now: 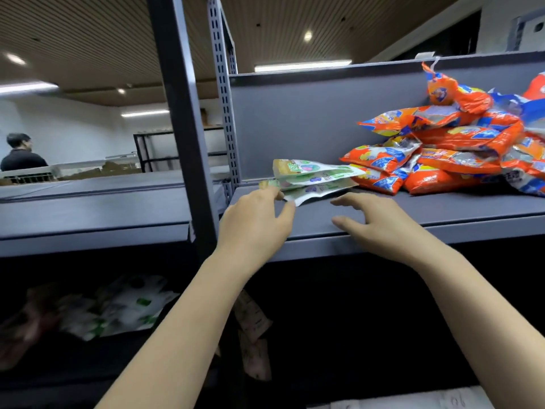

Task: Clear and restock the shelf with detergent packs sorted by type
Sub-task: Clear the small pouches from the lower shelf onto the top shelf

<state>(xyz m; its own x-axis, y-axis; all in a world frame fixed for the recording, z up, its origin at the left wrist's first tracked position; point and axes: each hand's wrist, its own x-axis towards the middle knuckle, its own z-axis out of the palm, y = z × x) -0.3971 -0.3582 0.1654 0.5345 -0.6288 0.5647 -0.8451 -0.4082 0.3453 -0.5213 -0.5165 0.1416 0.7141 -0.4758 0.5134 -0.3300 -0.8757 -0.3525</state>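
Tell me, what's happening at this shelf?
A person is sorting detergent packs on a grey shelf. The left hand touches the corner of a small stack of green and white packs; whether it grips them is unclear. The right hand hovers open just beside them. A pile of orange packs lies to the right, touching the green stack.
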